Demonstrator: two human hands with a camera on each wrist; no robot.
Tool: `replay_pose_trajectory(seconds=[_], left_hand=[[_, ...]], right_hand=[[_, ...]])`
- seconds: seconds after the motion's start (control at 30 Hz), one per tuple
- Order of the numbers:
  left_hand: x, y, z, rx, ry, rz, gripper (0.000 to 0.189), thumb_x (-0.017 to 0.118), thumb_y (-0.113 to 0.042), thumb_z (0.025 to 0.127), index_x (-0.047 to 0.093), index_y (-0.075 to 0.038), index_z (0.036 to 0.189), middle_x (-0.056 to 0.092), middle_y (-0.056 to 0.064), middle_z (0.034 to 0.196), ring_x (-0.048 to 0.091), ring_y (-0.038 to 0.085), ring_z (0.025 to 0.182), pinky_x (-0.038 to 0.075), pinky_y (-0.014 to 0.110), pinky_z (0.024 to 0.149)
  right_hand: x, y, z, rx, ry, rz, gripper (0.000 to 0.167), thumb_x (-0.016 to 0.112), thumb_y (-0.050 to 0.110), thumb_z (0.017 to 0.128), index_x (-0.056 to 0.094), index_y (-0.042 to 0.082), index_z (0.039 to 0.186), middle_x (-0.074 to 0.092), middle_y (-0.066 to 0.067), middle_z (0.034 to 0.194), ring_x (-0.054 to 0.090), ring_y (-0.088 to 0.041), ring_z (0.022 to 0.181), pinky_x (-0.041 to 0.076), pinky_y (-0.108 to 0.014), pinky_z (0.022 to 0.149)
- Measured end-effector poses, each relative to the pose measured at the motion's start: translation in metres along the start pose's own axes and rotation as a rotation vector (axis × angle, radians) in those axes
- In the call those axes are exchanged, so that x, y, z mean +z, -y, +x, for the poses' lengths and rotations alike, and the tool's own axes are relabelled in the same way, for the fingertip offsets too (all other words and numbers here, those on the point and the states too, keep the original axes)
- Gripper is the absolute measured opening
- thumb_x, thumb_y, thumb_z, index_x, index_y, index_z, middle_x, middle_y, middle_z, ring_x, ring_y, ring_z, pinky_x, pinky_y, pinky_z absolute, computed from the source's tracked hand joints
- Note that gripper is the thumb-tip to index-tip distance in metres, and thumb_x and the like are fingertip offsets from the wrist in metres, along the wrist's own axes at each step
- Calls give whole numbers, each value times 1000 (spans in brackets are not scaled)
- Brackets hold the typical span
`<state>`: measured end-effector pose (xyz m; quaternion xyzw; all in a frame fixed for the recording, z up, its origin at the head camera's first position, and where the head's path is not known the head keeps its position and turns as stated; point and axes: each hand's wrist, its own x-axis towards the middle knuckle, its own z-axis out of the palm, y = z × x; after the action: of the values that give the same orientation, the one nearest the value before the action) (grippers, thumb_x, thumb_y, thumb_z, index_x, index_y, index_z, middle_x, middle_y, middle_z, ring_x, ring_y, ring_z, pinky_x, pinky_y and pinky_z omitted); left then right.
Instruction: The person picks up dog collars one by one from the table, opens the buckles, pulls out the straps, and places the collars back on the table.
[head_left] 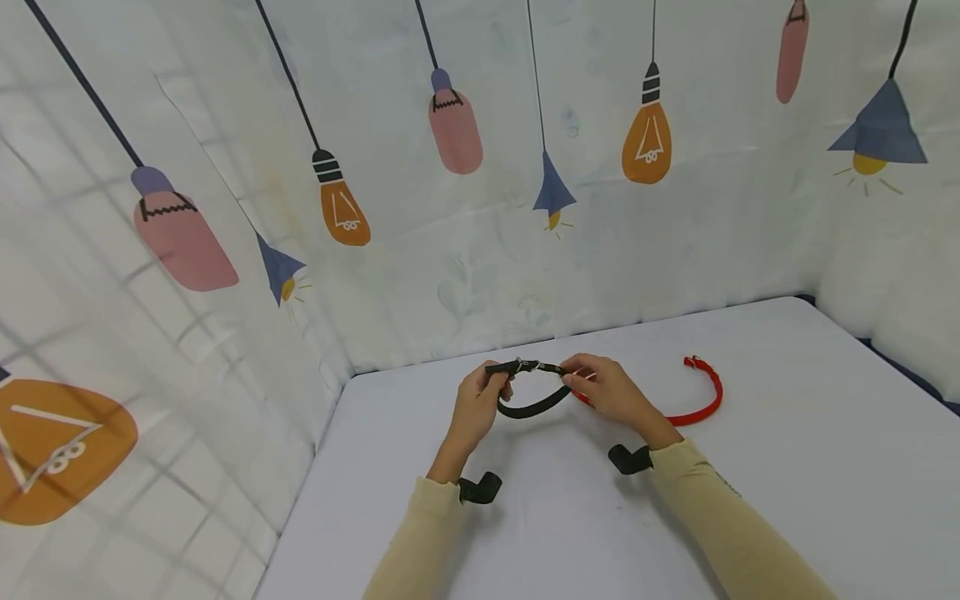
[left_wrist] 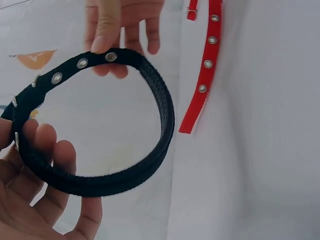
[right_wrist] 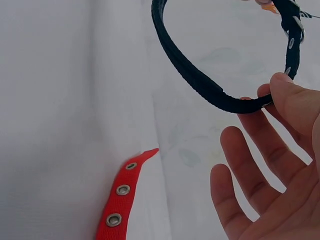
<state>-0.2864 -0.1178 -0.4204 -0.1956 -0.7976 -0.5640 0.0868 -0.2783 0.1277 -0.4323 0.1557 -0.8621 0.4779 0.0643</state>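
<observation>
Both hands hold up a black collar (head_left: 534, 409), buckled into a loop, above the table. My left hand (head_left: 474, 412) pinches it at the buckle side, thumb and fingers around the band, as the left wrist view shows. Thumb and forefinger of my right hand (head_left: 611, 393) pinch the strap end with the metal eyelets (left_wrist: 82, 63); its other fingers spread loosely in the right wrist view. A red collar (head_left: 712, 406) lies unfastened and curved on the table, beyond the right hand, which hides part of it. Its strap (left_wrist: 207, 65) has several metal eyelets.
The white tabletop (head_left: 540, 517) runs back to a pale curtain wall (head_left: 495, 250) printed with hanging lamps and bulbs. Black wrist mounts (head_left: 480, 487) stick out from both sleeves. The table's right edge (head_left: 885, 358) borders another part of the curtain.
</observation>
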Motion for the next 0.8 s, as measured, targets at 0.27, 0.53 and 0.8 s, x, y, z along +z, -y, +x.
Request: replay_pose_trajectory(seconds=[0.27, 0.53, 0.8], left_hand=[[-9, -3, 3, -44, -3, -212, 29, 49, -17, 109, 64, 7, 100, 61, 8, 82, 61, 16, 76, 54, 25, 79], [-5, 1, 4, -52, 14, -255, 25, 52, -18, 108, 65, 3, 101, 60, 4, 80, 61, 17, 77, 54, 25, 78], [2, 0, 1, -92, 57, -202, 22, 57, -19, 106, 66, 2, 104, 62, 3, 81, 63, 14, 77, 55, 24, 80]], right_hand=[[-8, -5, 1, 13, 10, 21, 26, 64, 24, 103, 68, 11, 125, 73, -8, 117, 65, -27, 108, 53, -44, 90], [-7, -5, 1, 10, 63, 74, 27, 65, 23, 102, 68, 11, 126, 72, -8, 118, 64, -25, 106, 51, -37, 88], [4, -2, 3, -38, 79, 100, 28, 68, 22, 99, 67, 10, 125, 69, -10, 122, 63, -25, 105, 52, -37, 88]])
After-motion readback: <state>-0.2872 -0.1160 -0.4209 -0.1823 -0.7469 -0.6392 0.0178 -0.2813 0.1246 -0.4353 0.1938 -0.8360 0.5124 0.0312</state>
